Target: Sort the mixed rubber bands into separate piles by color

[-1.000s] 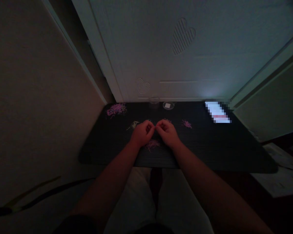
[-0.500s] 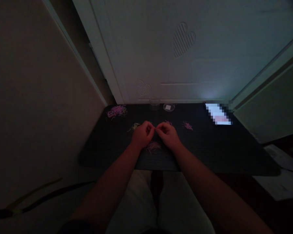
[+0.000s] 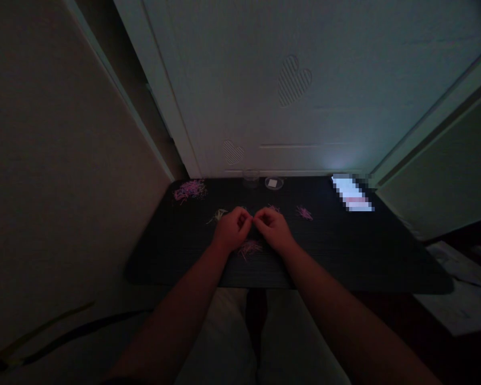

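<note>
My left hand [image 3: 233, 229] and my right hand [image 3: 273, 229] meet fingertip to fingertip above the middle of the dark table. Both are closed in a pinch; whatever lies between the fingertips is too small and dim to make out. Just below them is a small pile of pinkish thin strips [image 3: 249, 248]. Pale strips [image 3: 219, 215] lie at the far side of my left hand. Beyond my right hand, another pink bunch [image 3: 274, 208] is partly hidden. A separate small purple-pink bunch [image 3: 304, 213] lies to the right.
A larger heap of pink and purple strips [image 3: 189, 190] lies at the table's back left. A clear round container [image 3: 250, 178] and a clear lid with a white square [image 3: 273, 183] stand at the back. A lit phone [image 3: 353, 193] lies right. A white panel with hearts [image 3: 224, 80] rises behind the table [image 3: 344, 251].
The whole view has shifted a little, so the table sits slightly lower. My hands stay pinched together; the reddish bit seen at the fingertips earlier is harder to see.
</note>
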Available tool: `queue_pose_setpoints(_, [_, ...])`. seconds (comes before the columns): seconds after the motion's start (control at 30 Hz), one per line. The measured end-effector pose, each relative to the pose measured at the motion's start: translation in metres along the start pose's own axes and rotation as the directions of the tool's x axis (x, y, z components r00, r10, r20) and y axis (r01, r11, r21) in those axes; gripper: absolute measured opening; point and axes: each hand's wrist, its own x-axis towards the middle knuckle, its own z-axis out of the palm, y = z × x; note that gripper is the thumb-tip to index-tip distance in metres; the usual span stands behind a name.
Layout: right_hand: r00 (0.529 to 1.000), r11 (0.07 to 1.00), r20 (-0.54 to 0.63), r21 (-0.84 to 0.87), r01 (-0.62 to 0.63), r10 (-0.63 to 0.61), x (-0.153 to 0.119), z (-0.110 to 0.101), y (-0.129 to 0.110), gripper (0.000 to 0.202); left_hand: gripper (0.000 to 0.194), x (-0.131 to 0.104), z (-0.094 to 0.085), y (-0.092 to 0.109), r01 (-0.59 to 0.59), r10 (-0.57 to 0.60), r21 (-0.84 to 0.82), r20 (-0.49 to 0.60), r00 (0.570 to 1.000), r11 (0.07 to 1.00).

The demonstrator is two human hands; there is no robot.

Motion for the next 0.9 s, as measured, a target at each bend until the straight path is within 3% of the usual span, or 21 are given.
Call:
queue_pose_setpoints(0.7, [1.0, 0.999, -0.017, 0.028, 0.027, -0.027, 0.0013, 0.0019, 0.0071, 0.014, 0.009, -0.002, -0.0012, -0.0013, -0.059, 0.061, -0.037, 0.041, 0.997, 0.998])
queue_pose_setpoints(0.9, [0.982, 0.981, -0.104, -0.125, 0.146, -0.159, -0.0023, 0.0026, 0.0034, 0.007, 0.013, -0.0021, -0.0033, -0.0008, -0.108, 0.108, -0.002, 0.032, 0.994, 0.994])
